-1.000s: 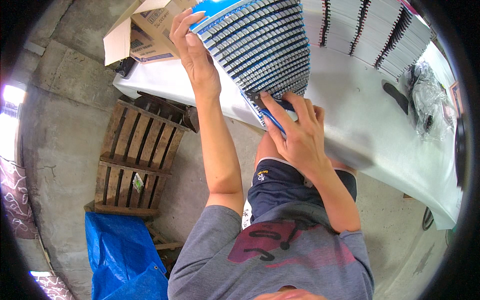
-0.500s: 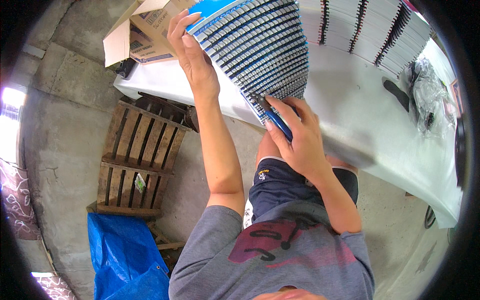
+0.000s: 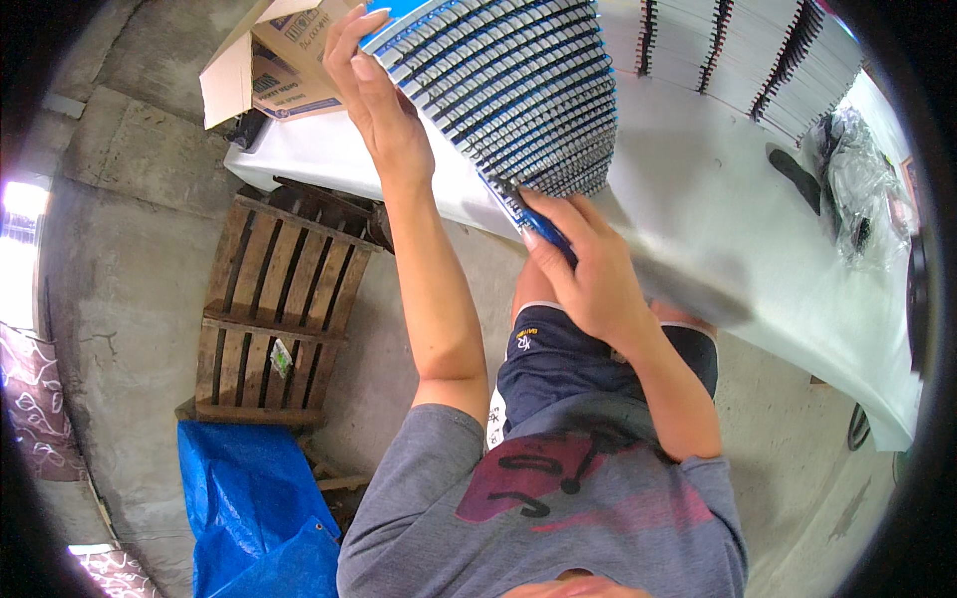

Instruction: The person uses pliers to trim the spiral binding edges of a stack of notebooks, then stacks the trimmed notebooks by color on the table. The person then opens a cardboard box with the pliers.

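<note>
My right hand [image 3: 586, 254] is closed around the blue-handled pliers [image 3: 550, 237], whose dark jaws reach the near left corner of a stack of spiral-bound notebooks [image 3: 508, 90]. The jaw tips are partly hidden among the coil ends. Dark coils and pale page edges run in rows along the stack's near side, with a blue cover [image 3: 407, 8] on top. At the stack's far left corner is my left hand [image 3: 384, 115], its fingers stretched out and fingertips resting against the edge by the blue cover.
The stack stands on a white-covered table [image 3: 688, 189]. More bound books [image 3: 748, 60], a black slender object [image 3: 795, 179] and clear plastic wrap [image 3: 857, 189] lie to the right. An opened cardboard box [image 3: 289, 65] is at left. Below stand a wooden pallet [image 3: 279, 309] and blue tarp [image 3: 254, 508].
The pliers have shifted slightly left and up along the stack's corner, and their handles look closer together. My left hand stays at the far corner, a little farther left in the view.
</note>
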